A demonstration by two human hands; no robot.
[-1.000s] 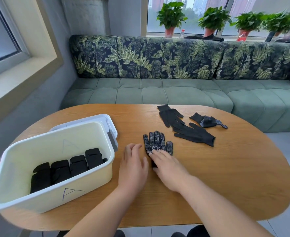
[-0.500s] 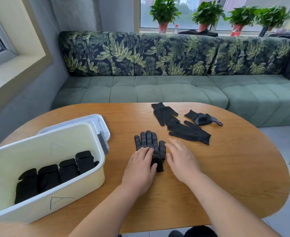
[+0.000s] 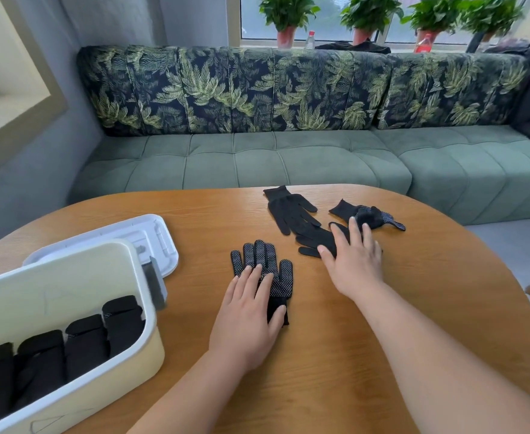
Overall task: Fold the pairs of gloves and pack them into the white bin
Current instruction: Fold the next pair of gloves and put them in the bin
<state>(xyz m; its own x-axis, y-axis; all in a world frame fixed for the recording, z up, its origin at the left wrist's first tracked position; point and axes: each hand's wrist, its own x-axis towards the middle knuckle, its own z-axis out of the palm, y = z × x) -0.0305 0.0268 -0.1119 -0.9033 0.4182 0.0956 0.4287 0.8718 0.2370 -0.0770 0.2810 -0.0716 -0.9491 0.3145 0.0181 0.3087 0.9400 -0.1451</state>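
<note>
The left grip [image 3: 248,311] is lying flat with straight fingers, pressing down a black knit glove with white palm dots [image 3: 265,256] on the oval wooden surface [image 3: 429,308]. The right grip [image 3: 356,261] is reaching further back, fingers spread and uncurled, touching a plain black knit glove [image 3: 313,242] and clasping nothing. Folded black glove pairs [image 3: 85,343] are sitting in a row inside the white plastic bin [image 3: 54,292] at the left. The gloves are probably light, limp and stretchy, sagging if lifted by one finger. Pinching the cuff, or sliding the glove flat, is looking safest.
</note>
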